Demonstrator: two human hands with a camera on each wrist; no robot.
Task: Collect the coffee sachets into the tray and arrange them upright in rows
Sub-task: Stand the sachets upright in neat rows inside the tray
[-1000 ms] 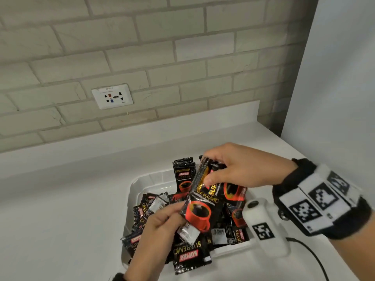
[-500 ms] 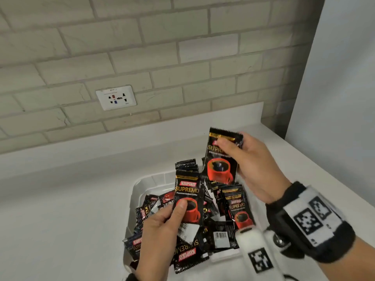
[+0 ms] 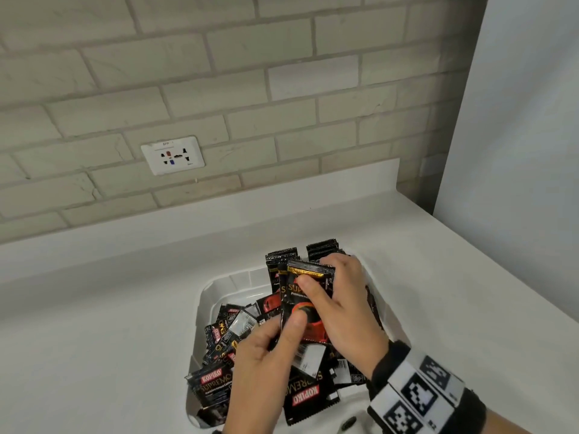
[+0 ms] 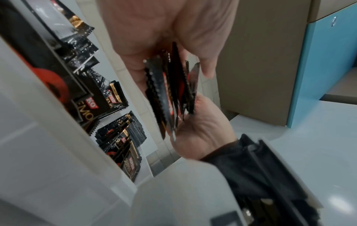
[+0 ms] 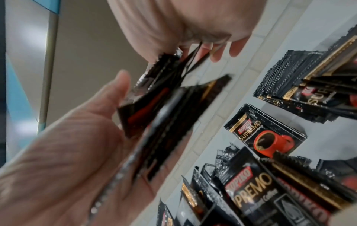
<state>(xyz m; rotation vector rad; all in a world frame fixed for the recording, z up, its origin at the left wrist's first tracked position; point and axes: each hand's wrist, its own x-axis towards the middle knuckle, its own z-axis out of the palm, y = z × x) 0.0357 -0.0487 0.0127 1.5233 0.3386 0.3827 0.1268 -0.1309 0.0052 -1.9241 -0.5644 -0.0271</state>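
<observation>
Both hands hold one small stack of black coffee sachets [image 3: 308,296] upright over the white tray [image 3: 210,289]. My left hand [image 3: 286,327] pinches the stack's lower part, its thumb on the red cup print. From the right, my right hand [image 3: 319,274] grips the stack's top edge, thumb in front. The left wrist view shows the stack [image 4: 173,91] edge-on between the two hands. Two upright sachet bundles [image 3: 280,258] [image 3: 322,249] stand at the tray's far end. Several loose sachets [image 3: 232,327] lie jumbled in the tray, partly hidden by my hands.
The tray sits on a white counter [image 3: 94,339] against a brick wall with a socket plate [image 3: 172,155]. A white panel [image 3: 517,151] closes off the right side. One sachet [image 3: 213,386] hangs over the tray's near left rim.
Half a second ago each hand held its own sachet, the right one raised. The hands have come together over the tray and now hold the sachets as one stack.
</observation>
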